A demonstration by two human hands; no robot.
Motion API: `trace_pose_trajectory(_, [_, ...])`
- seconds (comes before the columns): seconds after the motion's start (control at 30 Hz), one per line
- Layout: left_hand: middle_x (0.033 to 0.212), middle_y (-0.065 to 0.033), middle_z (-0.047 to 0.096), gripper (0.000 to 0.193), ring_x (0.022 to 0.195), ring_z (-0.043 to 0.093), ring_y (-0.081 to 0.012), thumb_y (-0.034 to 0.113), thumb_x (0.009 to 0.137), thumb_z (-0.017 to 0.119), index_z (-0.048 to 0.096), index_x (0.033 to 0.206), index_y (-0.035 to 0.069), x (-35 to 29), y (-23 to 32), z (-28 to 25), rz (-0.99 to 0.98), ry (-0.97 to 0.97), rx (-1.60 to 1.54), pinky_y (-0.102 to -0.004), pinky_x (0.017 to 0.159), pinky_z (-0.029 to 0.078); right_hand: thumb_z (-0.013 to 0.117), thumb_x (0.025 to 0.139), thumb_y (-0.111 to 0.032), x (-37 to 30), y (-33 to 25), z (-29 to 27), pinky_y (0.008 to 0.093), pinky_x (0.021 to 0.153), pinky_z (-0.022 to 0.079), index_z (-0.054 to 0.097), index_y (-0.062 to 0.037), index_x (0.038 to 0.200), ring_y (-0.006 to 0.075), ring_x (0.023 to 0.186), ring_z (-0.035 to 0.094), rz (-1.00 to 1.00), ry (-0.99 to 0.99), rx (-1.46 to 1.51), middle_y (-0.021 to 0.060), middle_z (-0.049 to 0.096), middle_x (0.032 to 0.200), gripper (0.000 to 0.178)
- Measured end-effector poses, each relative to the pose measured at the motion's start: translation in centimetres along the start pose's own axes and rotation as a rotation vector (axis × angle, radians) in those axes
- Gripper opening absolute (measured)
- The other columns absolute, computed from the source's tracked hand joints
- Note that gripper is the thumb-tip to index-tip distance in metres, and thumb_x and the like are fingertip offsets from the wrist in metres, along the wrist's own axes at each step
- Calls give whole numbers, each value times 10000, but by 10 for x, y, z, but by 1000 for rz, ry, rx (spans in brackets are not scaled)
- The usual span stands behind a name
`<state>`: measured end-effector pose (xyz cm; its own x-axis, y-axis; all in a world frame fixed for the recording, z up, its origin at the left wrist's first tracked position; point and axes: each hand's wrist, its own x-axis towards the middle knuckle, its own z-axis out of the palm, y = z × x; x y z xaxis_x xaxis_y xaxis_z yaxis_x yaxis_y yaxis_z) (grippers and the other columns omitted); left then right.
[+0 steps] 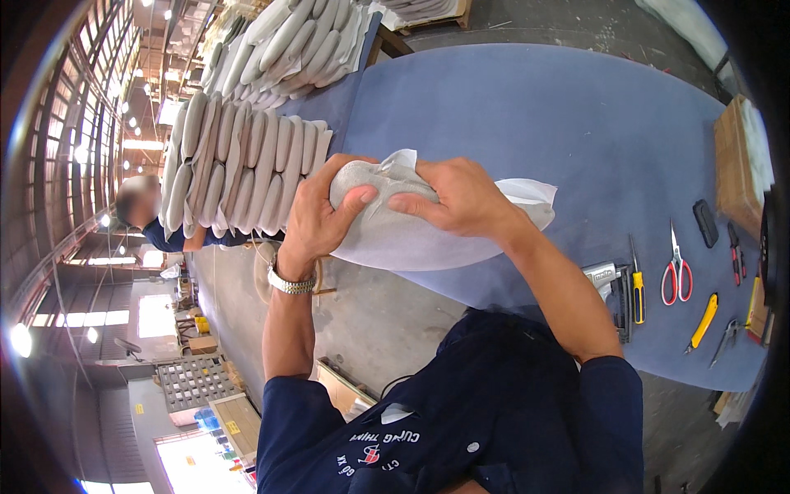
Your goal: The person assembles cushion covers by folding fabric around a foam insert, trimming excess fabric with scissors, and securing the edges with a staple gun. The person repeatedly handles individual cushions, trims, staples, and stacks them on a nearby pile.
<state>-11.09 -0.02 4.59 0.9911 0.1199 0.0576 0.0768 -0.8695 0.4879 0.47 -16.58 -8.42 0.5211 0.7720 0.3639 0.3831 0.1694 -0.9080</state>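
Both my hands grip one end of a light grey fabric-covered cushion [415,245], held up above the near edge of the blue table. My left hand [314,212] wraps the end from the left, its thumb pressing on the cloth. From the other side my right hand [462,198] closes on the same end, with its thumb lying on top near the left one. Between the hands the fabric is gathered, and a pale flap of it sticks up. The far end of the cushion, with a loose white edge, shows beyond my right wrist.
On the blue table [527,107] at right lie a staple gun [605,278], a screwdriver [638,288], red-handled scissors [677,276] and a yellow utility knife [702,323]. A cardboard box [735,169] stands at the right edge. Stacked grey cushions [247,165] rise at left, near another person [164,235].
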Motion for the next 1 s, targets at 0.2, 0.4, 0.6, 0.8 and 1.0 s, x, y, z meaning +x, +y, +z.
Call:
trace_pose_trajectory(0.2, [916, -129, 751, 387, 817, 703, -222, 349, 942, 776, 709, 1127, 15, 0, 4, -5, -16, -30, 26, -350, 774, 545, 668, 922, -640, -1, -12, 2, 526, 757, 547, 756, -19, 1002, 438, 788, 715, 80, 11, -89, 243, 727, 799, 632])
trace_pose_trajectory(0.4, [840, -114, 713, 369, 762, 648, -175, 318, 923, 803, 688, 1070, 0, 2, 21, -10, -21, -133, 35, -335, 714, 512, 709, 851, -702, -8, -25, 1, 531, 726, 551, 746, 3, 891, 438, 741, 714, 146, 25, -191, 240, 716, 749, 708])
trace_pose_trajectory(0.6, [771, -133, 645, 405, 709, 563, -151, 321, 901, 820, 667, 1059, -19, 2, 42, -16, -23, -227, 217, -331, 679, 476, 734, 821, -710, -22, -21, 15, 534, 714, 549, 710, -4, 918, 439, 755, 713, 69, 167, -230, 221, 719, 764, 713])
trace_pose_trajectory(0.8, [739, -141, 638, 428, 653, 537, -170, 351, 867, 851, 676, 1021, -8, -4, 54, -14, 1, -212, 282, -346, 638, 469, 750, 804, -701, -36, -21, 24, 543, 713, 546, 685, -11, 994, 442, 784, 716, 24, 273, -237, 219, 732, 817, 718])
trace_pose_trajectory(1.0, [683, -150, 643, 473, 607, 623, -294, 453, 826, 856, 703, 988, 37, -22, 40, -1, 88, -55, 216, -380, 605, 485, 777, 791, -671, -45, -31, 29, 537, 713, 549, 682, -13, 1022, 427, 847, 724, 68, 251, -228, 225, 745, 889, 703])
